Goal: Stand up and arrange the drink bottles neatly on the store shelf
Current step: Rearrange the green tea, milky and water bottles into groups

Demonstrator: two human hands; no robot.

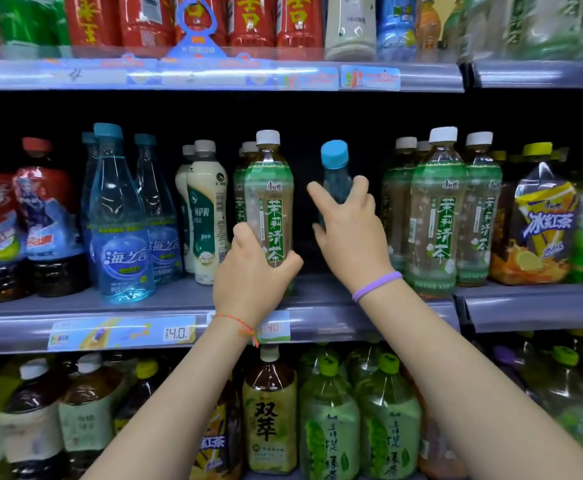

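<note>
On the middle shelf [317, 296], my left hand [252, 271] grips the lower body of an upright green-labelled jasmine tea bottle [269, 188] with a white cap. My right hand [348, 230] is closed around a clear blue bottle [335, 168] with a blue cap, held upright in the gap to the right of the tea bottle. Its lower part is hidden behind my hand, so I cannot tell whether it rests on the shelf.
Blue water bottles [120, 216] and cream milk-tea bottles [207, 209] stand left of the gap. More jasmine tea bottles [435, 209] and an iced-tea bottle [539, 220] stand right. Packed shelves lie above and below; the shelf's front rail [127, 332] carries price tags.
</note>
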